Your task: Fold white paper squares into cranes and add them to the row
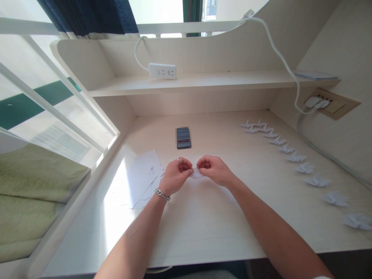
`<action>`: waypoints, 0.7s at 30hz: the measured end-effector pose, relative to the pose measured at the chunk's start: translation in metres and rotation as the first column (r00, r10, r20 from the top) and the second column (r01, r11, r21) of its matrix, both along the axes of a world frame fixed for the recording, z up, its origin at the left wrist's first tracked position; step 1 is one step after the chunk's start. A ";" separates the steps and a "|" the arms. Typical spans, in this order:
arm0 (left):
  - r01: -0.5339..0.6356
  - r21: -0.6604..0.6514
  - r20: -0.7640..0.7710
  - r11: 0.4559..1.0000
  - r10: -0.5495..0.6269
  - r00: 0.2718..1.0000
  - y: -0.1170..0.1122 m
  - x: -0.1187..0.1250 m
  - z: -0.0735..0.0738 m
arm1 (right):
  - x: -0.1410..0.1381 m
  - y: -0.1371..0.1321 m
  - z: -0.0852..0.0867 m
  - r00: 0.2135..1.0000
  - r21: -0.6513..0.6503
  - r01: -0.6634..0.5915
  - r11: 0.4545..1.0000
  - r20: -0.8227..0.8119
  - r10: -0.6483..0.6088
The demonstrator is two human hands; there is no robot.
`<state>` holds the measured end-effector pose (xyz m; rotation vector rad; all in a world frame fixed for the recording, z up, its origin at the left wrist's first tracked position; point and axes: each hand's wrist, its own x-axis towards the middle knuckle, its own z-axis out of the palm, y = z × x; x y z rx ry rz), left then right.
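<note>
Between my two hands, just above the desk, is a small folded piece of white paper (197, 174). My left hand (176, 175) pinches its left side between thumb and fingers; a ring and a chain bracelet are on this hand and wrist. From the other side, my right hand (215, 169) pinches the right end with thumb and forefinger. The fingers cover much of the paper, so its exact folds cannot be made out. White paper sheets (142, 174) lie beside my left hand. Several folded paper cranes (295, 157) stand in a curved row at the right.
A dark, blurred flat object (183, 138) lies beyond my hands. On the shelf (203, 82) sits a white power strip (162, 71). A white cable (279, 54) hangs down to the wall socket (333, 104). Bed rails (55, 108) border the desk's left side.
</note>
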<state>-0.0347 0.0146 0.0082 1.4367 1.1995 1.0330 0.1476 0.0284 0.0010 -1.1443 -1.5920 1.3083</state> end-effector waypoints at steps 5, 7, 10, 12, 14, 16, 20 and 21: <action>0.004 0.021 -0.054 1.000 -0.003 0.999 -0.001 0.000 0.000 | -0.001 0.000 -0.003 0.999 -0.021 0.007 1.000 -0.046 -0.008; 0.009 0.014 -0.057 1.000 -0.008 0.998 0.000 -0.001 -0.001 | -0.001 0.000 -0.004 1.000 0.019 -0.004 1.000 -0.025 0.004; 0.015 -0.015 -0.026 1.000 -0.015 1.000 0.001 -0.003 -0.002 | 0.000 0.000 -0.003 1.000 0.032 0.001 0.999 -0.006 0.000; 0.022 -0.025 -0.010 0.999 -0.022 1.000 0.002 -0.004 -0.002 | 0.000 0.000 -0.002 1.000 0.026 0.013 1.000 -0.001 -0.013; 0.024 -0.020 -0.020 1.000 -0.024 0.999 0.002 -0.003 -0.002 | 0.001 -0.001 -0.001 1.000 0.031 0.016 0.999 0.006 -0.016; 0.021 -0.018 -0.035 1.000 -0.022 0.999 0.001 -0.003 -0.001 | 0.001 -0.001 0.000 1.000 0.045 0.017 0.999 0.018 -0.018; 0.005 -0.060 0.001 0.998 -0.004 1.000 0.001 -0.002 -0.001 | 0.003 0.001 -0.003 0.999 0.020 0.036 0.999 0.030 -0.037; 0.002 -0.071 0.014 0.997 -0.001 1.000 0.002 -0.003 -0.001 | 0.004 0.002 -0.004 0.999 -0.002 0.035 0.999 0.017 -0.035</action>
